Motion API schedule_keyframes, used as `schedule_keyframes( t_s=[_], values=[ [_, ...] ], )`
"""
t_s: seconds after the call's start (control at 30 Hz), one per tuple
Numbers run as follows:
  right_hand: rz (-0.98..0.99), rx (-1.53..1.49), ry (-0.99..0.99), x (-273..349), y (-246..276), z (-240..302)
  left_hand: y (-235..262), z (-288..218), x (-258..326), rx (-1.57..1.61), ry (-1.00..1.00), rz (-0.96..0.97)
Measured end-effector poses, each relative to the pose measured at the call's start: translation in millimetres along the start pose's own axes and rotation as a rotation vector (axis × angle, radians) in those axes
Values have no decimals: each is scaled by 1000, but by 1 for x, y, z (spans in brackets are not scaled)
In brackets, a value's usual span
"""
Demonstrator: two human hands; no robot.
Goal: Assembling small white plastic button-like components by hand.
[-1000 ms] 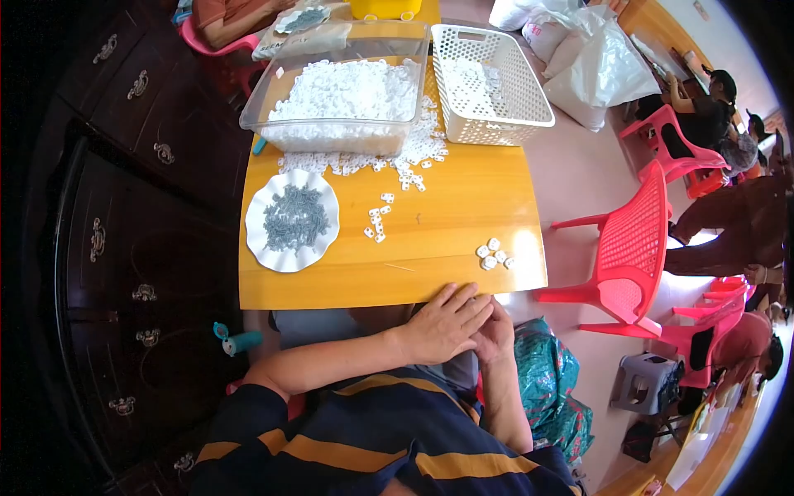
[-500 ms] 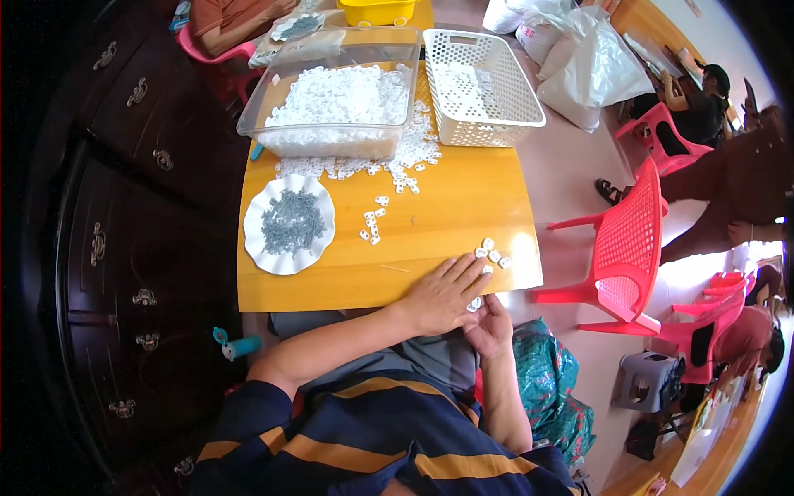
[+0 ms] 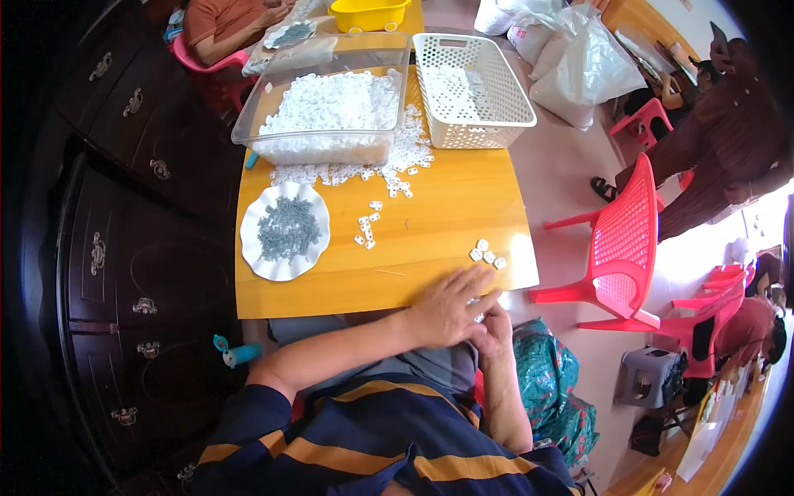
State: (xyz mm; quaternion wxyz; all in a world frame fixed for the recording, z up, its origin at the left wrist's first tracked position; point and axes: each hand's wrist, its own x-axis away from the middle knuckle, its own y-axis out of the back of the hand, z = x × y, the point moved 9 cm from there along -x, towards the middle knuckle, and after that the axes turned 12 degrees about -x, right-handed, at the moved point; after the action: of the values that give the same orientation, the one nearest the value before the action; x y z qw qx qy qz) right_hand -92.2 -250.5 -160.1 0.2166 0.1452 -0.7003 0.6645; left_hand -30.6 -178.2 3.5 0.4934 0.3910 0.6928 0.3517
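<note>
Item: assembly of small white plastic pieces, apparently mid-fitting. Left hand (image 3: 447,307) spread flat over right hand (image 3: 494,329), whose grip cannot be told. 4 white pieces (image 3: 487,253) at 12 o'clock; next pick likely there.

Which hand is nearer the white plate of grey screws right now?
Left. The left hand lies at the table's near edge, to the right of the white plate of grey screws. The right hand sits tucked under it, below the edge, slightly farther from the plate.

right hand (image 3: 494,329) mostly hidden under left hand (image 3: 451,307), held piece unclear
</note>
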Motion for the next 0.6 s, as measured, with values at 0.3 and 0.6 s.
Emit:
schedule_keyframes(
  t_s=[0.3, 0.6],
  values=[
    [-83, -61, 99, 3, -5, 4, -43, 35, -53, -73, 61, 137],
    [21, -65, 45, -1, -22, 3, -58, -2, -20, -236, -16, 143]
  ],
)
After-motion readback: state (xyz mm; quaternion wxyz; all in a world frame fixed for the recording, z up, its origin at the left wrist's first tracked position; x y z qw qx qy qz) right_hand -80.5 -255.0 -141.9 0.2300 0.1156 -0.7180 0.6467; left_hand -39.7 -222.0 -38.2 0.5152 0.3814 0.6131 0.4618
